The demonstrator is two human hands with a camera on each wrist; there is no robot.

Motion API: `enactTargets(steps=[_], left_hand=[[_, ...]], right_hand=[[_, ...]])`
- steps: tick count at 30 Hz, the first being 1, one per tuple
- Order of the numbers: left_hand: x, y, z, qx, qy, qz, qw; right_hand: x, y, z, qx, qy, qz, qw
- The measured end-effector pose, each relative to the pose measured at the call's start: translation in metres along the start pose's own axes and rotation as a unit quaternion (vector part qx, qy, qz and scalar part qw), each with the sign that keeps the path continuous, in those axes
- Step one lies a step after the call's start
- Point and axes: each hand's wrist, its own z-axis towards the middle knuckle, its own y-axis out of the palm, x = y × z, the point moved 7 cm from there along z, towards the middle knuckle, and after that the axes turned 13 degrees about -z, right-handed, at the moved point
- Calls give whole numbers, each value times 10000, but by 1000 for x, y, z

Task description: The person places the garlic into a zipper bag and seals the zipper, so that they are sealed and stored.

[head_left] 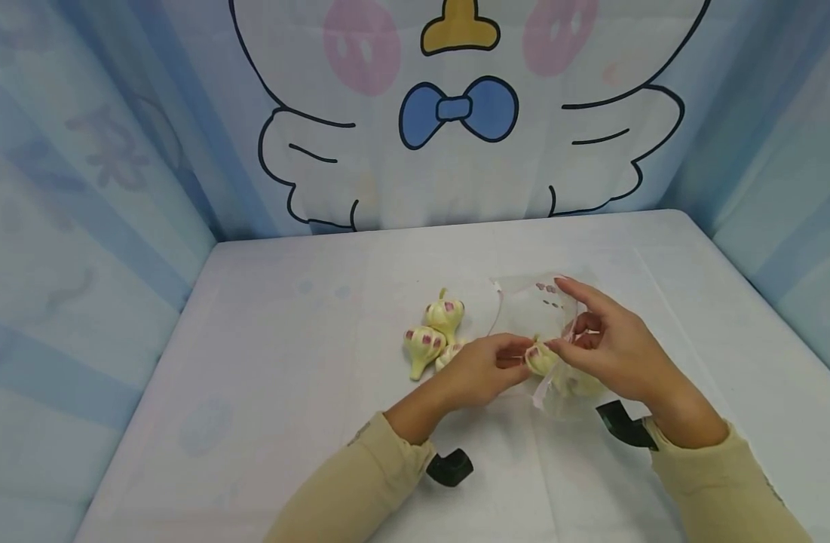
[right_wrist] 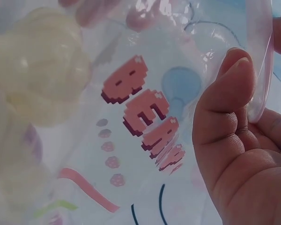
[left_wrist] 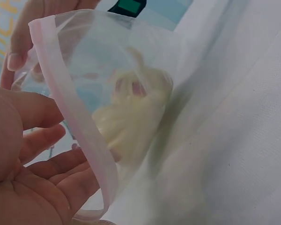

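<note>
The right hand (head_left: 621, 347) pinches the pink-edged clear bag (head_left: 533, 309); the left hand (head_left: 482, 369), fingers apart, reaches its mouth. Inside, garlic bulbs (left_wrist: 131, 124) blur behind plastic. Beside the left hand, three garlic bulbs (head_left: 424, 344) cluster on the tabletop (head_left: 286, 354), one partly hidden.

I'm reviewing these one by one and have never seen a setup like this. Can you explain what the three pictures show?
No machine here: a person works with two bare hands. The wide picture comes from a camera on the head, looking forward and down; the two close ones come from cameras on the left and right wrists. On the white table lie loose garlic-like bulbs; three show, one partly hidden by the left hand. The right hand holds the edge of a clear, pink-rimmed bag with more bulbs inside. The left fingers are at its mouth; whether they touch a bulb is hard to tell.
</note>
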Motion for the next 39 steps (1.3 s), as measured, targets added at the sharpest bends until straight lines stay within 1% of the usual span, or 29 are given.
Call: enactTargets(steps=[5, 9, 13, 17, 22, 25, 29, 36, 39], left_hand=[[6, -9, -12, 25, 38, 187, 9998], [13, -16, -23, 42, 143, 156, 9998], [19, -27, -33, 164, 284, 181, 9993], [23, -47, -40, 410, 406, 212, 9981], [18, -79, -46, 810, 428, 156, 9957], [11, -94, -48, 1001, 293, 162, 9944], [1, -106, -49, 1156, 79, 172, 9931], [-15, -116, -47, 1302, -218, 516, 9899], [-21, -118, -45, 1302, -437, 653, 9884]], right_hand=[[-1, -1, 0, -10, -11, 26, 10000], [0, -1, 0, -58, 41, 21, 10000], [0, -1, 0, -103, 105, 44, 9999], [0, -1, -1, -101, 131, -2, 9999], [0, -1, 0, -92, 68, 61, 9999], [0, -1, -1, -104, 27, 89, 9999], [0, -2, -1, -124, 13, 90, 9999], [0, -2, 0, -118, 4, 87, 9999], [0, -2, 0, -131, 21, 86, 9999]])
